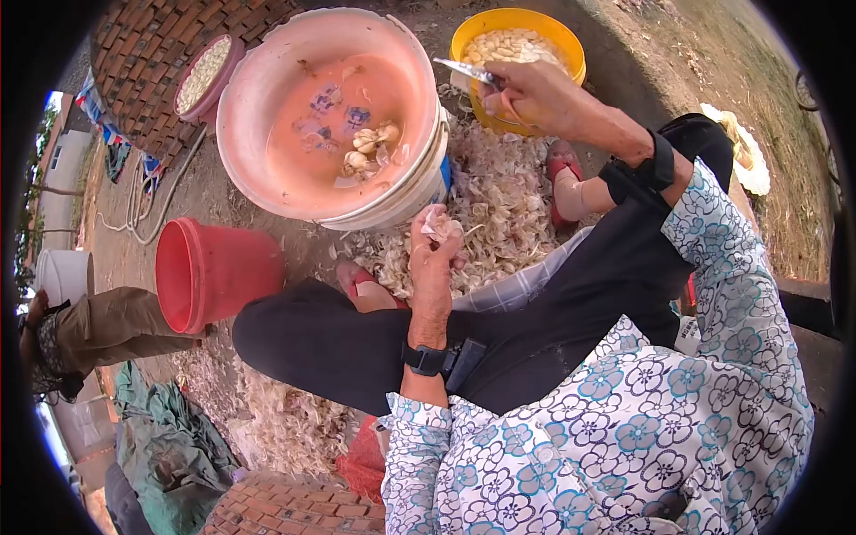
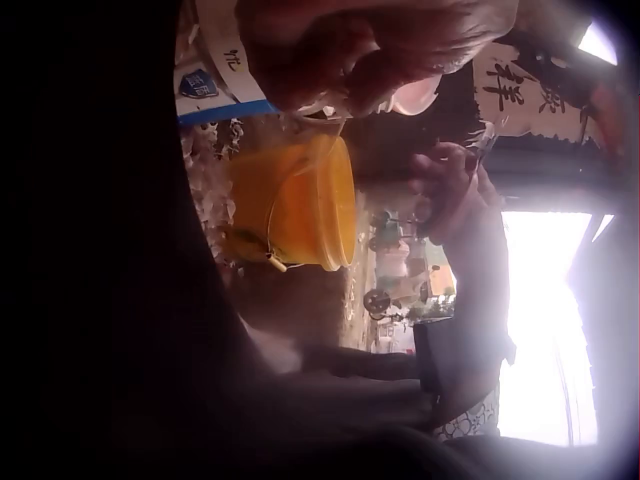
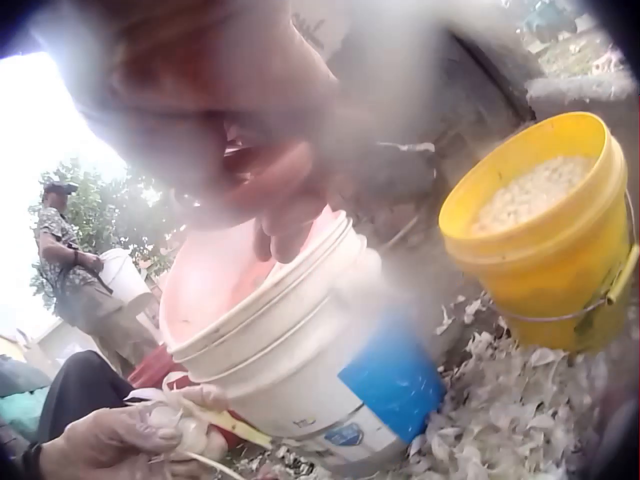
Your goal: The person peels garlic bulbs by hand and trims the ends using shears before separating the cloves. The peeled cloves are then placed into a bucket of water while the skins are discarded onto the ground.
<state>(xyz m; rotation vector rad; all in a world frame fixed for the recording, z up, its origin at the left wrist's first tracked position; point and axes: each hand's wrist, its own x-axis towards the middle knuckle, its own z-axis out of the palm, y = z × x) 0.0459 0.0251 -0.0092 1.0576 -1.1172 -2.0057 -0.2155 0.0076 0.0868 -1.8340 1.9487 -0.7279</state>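
Note:
My left hand [image 1: 432, 275] grips a pale garlic bulb [image 1: 440, 225] just below the rim of the large white bucket [image 1: 419, 198]. In the right wrist view, thin stalks stick out from this bulb [image 3: 180, 428] beside the thumb of the left hand [image 3: 100, 440]. Raised near the yellow bucket [image 1: 575, 64], my right hand [image 1: 546, 96] is curled round a small knife [image 1: 465, 70], its blade pointing left, apart from the bulb. Several bulbs [image 1: 364, 152] lie in pinkish water inside the white bucket. Blurred, my right hand [image 3: 220, 120] hides its knife in the right wrist view.
White cloves [image 1: 513, 46] fill much of the yellow bucket. Peelings [image 1: 504, 209] cover the ground around my feet. A red bucket [image 1: 223, 272] stands at the left, a pink basin of cloves [image 1: 205, 76] behind it. Another person [image 3: 75, 270] stands holding a white bucket.

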